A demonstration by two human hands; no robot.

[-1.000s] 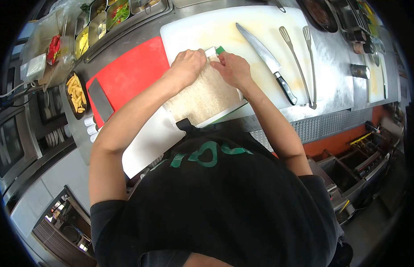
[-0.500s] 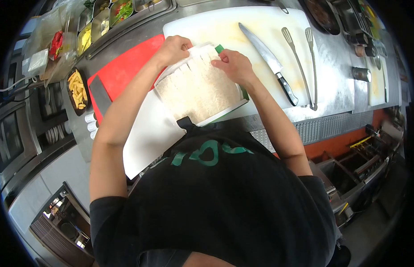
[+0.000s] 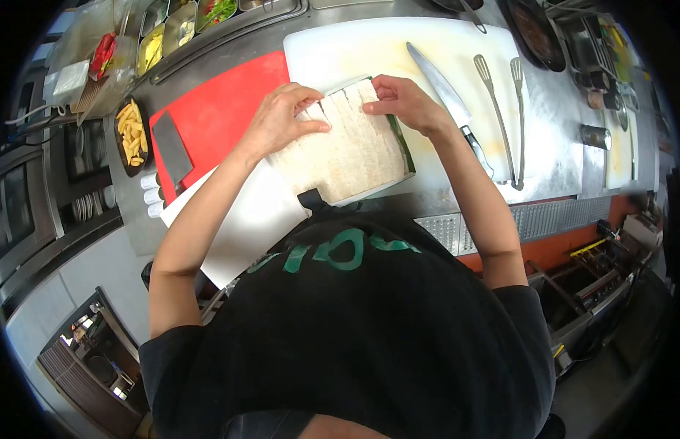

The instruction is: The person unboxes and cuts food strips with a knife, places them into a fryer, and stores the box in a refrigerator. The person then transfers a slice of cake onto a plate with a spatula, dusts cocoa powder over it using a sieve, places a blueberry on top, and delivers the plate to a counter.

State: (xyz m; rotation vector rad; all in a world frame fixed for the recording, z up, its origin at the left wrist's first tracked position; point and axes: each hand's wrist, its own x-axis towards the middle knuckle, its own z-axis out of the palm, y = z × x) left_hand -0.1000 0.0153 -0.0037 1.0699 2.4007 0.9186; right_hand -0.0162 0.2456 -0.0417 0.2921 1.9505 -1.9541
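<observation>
In front of my torso is an open white box (image 3: 409, 175) with green sides, filled with white bread (image 3: 347, 150) that looks cut into strips at its far end. My left hand (image 3: 281, 117) is at the bread's far left corner, thumb and fingers apart with bread between them. At the far right corner, my right hand (image 3: 409, 104) has its thumb over the bread and its fingers curled at the box edge. The white lid (image 3: 241, 219) lies folded out to the left, partly under my left forearm.
A red cutting board (image 3: 215, 110) bears a dark flat blade (image 3: 171, 152). On the white cutting board (image 3: 340, 44) lie a knife (image 3: 438, 84) and two slotted turners (image 3: 501, 110). Fries fill a dark dish (image 3: 131, 135) at left; metal containers (image 3: 168, 33) of vegetables stand behind.
My left hand has opened its pinch, and its thumb now rests lower on the bread. The right hand stays near the far right corner. The view has shifted slightly.
</observation>
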